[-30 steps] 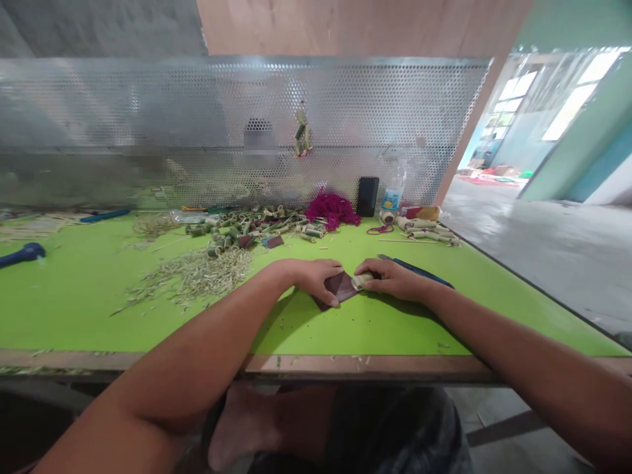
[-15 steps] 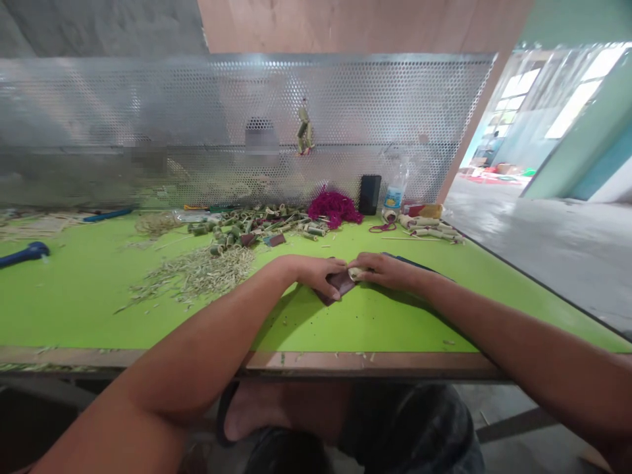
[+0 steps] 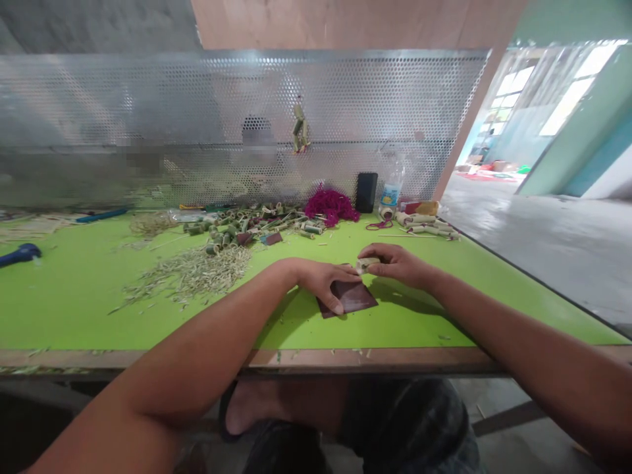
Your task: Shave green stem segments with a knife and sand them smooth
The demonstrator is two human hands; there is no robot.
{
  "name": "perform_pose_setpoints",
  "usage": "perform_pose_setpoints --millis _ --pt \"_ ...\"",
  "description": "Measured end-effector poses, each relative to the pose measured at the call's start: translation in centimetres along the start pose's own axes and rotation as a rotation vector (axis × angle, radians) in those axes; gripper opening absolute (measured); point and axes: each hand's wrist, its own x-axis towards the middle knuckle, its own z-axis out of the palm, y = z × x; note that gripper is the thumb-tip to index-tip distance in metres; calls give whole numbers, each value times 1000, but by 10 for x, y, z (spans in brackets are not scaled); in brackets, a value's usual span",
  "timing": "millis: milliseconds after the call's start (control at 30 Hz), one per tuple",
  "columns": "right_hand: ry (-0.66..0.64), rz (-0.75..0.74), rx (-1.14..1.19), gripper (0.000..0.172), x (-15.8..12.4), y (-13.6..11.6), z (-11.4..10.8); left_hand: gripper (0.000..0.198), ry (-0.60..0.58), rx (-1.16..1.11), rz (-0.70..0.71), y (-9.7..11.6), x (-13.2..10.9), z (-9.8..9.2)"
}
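Observation:
On the green tabletop (image 3: pixel 296 329) a dark brown sheet of sandpaper (image 3: pixel 356 299) lies flat. My left hand (image 3: pixel 328 280) rests on its left part, thumb and fingers spread, pinning it down. Just above the sheet's far edge, a short pale piece of bamboo (image 3: pixel 364 264) is pinched between the thumb and fingers of my right hand (image 3: pixel 392 263). Its near end is close to my left fingertips; whether it touches them or the sheet I cannot tell.
Cut bamboo pieces (image 3: pixel 230 234) and shavings (image 3: pixel 212 270) lie at left centre. Farther back are purple yarn (image 3: pixel 330 205), a black phone-like object (image 3: pixel 366 192), a plastic bottle (image 3: pixel 390 192) and strung bamboo pieces (image 3: pixel 427 224). A blue-handled tool (image 3: pixel 22 253) is far left.
My right hand has lifted the bamboo piece and moved slightly back and right, uncovering more sandpaper. A dark blue strip behind my right hand no longer shows. My left hand stays on the sheet.

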Motion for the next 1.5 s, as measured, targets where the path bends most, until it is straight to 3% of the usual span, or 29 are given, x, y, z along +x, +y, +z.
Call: perform_pose_setpoints --millis 133,267,467,667,800,933,1100,1233,1400,1500 --pt "30 -4 19 34 -1 2 3 92 120 48 23 -6 1 0" --pt "32 -35 -43 31 -1 5 4 84 288 79 -113 -14 0 1" --pt "21 -43 -163 30 1 12 6 96 128 64 -114 -21 11 7" --pt "1 -82 -340 31 15 20 18 100 91 44 -92 -47 9 1" --pt "-30 -128 -477 34 18 19 22 102 84 36 -102 -49 9 2" --pt "-118 -200 -423 34 11 17 20 103 67 49 -88 -46 10 1" --pt "-57 -130 -457 35 12 19 19 103 67 40 -115 -45 10 0" --pt "-158 -152 -370 32 13 17 20 104 63 46 -91 -45 11 0" --pt "-70 -106 -427 35 17 17 20 102 70 28 -120 -44 10 0" --pt "-177 -160 -337 34 17 15 22 101 64 33 -101 -43 10 -1"
